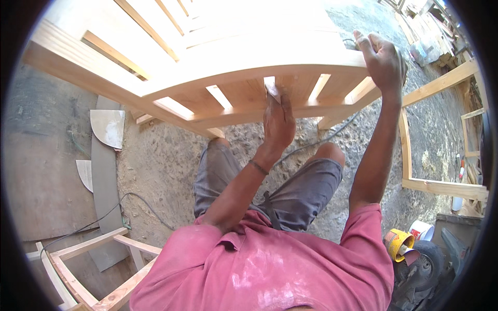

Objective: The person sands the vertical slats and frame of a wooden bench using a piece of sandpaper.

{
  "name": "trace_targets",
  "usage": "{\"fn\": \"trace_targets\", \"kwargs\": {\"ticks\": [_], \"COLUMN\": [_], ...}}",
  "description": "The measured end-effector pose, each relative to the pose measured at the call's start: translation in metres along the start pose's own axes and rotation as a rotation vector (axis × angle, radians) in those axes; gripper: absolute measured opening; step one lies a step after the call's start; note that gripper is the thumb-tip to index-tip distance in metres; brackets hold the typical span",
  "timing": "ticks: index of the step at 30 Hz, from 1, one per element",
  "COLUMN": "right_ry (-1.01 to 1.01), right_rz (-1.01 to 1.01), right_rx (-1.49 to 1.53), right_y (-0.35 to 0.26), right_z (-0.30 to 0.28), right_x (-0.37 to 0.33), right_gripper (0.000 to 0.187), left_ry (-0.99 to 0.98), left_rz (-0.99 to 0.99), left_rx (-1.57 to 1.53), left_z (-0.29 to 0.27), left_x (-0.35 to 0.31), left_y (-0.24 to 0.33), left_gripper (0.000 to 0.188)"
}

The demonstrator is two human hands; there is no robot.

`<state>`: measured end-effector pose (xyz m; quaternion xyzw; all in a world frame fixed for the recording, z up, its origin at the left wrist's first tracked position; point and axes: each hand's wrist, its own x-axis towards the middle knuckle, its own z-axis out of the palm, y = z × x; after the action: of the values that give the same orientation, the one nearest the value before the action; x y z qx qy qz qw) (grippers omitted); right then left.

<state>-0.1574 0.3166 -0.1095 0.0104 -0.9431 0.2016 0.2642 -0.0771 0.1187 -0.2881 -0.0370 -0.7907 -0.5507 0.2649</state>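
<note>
A pale wooden frame with slats point(233, 114) stands in front of my knees, its curved top rail facing me. At the middle gap between the slats is my left hand point(279, 124), its fingers pointing up into the opening. A small pale sheet point(272, 92) shows at those fingertips; its kind is hard to make out. My right hand point(386, 65) is closed around the right end of the frame, with the thumb side up and some fingers hidden behind the wood. Beyond the rail, the rest of the woodwork is washed out by bright light.
More wooden frames stand at the lower left point(98, 280) and at the right point(441, 184). A dark cable point(311, 142) runs over the rough floor point(155, 171). Curved board offcuts point(109, 127) lie at left. A yellow bucket point(398, 243) and a wheel point(428, 264) are at lower right.
</note>
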Motion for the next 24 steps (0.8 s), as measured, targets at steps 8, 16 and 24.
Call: {"fn": "trace_targets", "kwargs": {"ticks": [8, 16, 24], "right_ry": [0.071, 0.090, -0.001], "right_rz": [0.009, -0.029, 0.033], "right_rx": [0.010, -0.031, -0.019], "right_y": [0.002, 0.010, -0.002], "right_z": [0.000, 0.002, -0.004], "right_x": [-0.005, -0.003, -0.003], "right_gripper": [0.055, 0.052, 0.037], "left_ry": [0.014, -0.114, 0.016], "left_rz": [0.117, -0.026, 0.256], "left_rx": [0.092, 0.076, 0.105], "left_z": [0.001, -0.016, -0.013], "left_x": [0.000, 0.006, 0.017], "left_y": [-0.009, 0.008, 0.004], "left_gripper": [0.050, 0.033, 0.032]}}
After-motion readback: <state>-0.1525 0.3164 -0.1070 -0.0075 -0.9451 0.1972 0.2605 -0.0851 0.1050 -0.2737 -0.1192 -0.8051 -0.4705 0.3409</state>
